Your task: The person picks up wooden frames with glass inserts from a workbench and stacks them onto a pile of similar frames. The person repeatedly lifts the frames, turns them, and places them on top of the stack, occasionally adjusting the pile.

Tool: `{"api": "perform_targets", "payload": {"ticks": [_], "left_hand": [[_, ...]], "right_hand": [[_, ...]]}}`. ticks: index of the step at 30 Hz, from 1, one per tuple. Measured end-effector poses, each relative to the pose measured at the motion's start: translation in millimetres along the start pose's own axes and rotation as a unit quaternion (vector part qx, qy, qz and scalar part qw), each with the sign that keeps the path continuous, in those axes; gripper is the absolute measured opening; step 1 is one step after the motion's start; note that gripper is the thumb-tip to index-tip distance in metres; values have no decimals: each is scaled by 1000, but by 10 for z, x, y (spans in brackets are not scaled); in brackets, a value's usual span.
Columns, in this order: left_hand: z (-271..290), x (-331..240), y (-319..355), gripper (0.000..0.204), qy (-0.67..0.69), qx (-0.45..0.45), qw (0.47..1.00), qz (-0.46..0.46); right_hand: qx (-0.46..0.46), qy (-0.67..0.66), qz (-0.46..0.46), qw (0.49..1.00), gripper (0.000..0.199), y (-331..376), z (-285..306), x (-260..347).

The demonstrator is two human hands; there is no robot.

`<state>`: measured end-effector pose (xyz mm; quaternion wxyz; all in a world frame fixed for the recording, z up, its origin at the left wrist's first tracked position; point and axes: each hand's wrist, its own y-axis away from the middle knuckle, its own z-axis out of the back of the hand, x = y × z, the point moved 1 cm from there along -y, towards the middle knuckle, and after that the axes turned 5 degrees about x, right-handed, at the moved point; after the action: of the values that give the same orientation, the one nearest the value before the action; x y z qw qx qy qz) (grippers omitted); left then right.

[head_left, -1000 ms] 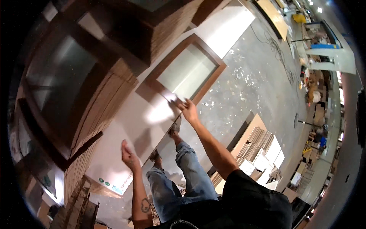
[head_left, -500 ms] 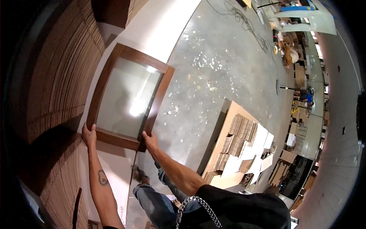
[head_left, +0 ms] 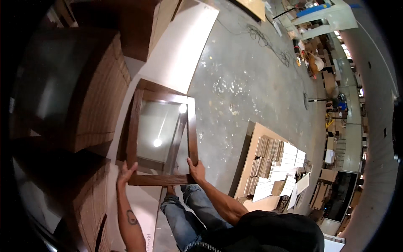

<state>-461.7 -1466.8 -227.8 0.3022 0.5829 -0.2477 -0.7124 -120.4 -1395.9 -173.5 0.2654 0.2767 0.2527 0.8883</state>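
A brown wooden cabinet door [head_left: 133, 122] with a glass pane [head_left: 157, 126] is held in front of me by its near corners. My left hand [head_left: 126, 172] is closed around the near left corner, thumb on top. At the near right corner, my right hand [head_left: 196, 171] grips the right rail. Beneath the door lies a long white board [head_left: 178, 46], seen past its far end and below its near edge. Light spots reflect in the glass. Whether any part of the door touches the board, I cannot tell.
Tall stacks of brown wooden doors [head_left: 103, 92] stand close on the left. To the right, a pallet-like board [head_left: 247, 161] carries stacked panels and white sheets. Cables [head_left: 262, 40] lie on the grey speckled floor [head_left: 226, 122]. Cardboard boxes line the far side.
The door has tilted, with its near edge raised toward me, and both hands have moved with it. The whole view has shifted, bringing more of the left stacks into sight.
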Motion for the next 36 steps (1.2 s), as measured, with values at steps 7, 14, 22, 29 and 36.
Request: {"api": "perform_targets", "payload": {"ticks": [7,14,22,29,36], "left_hand": [[-629,-536,1161,52,22,-38,997,-57],[-1455,-1343,3185,67,1,-397,872,-286],[122,-2733,2969,47,352,-225,898,-139],[1347,-3107,1633,48,331,-507,779,-164],[1753,-2994,1337,57,366,-499,776,-124]], "right_hand": [[18,-28,31,999,60,372,1164,-3],[18,-176,173,969,33,1342,2626,154],[40,53,444,894,45,929,2546,3351],[106,245,460,847,70,420,1256,6256],[134,277,553,774,59,509,664,6847]]}}
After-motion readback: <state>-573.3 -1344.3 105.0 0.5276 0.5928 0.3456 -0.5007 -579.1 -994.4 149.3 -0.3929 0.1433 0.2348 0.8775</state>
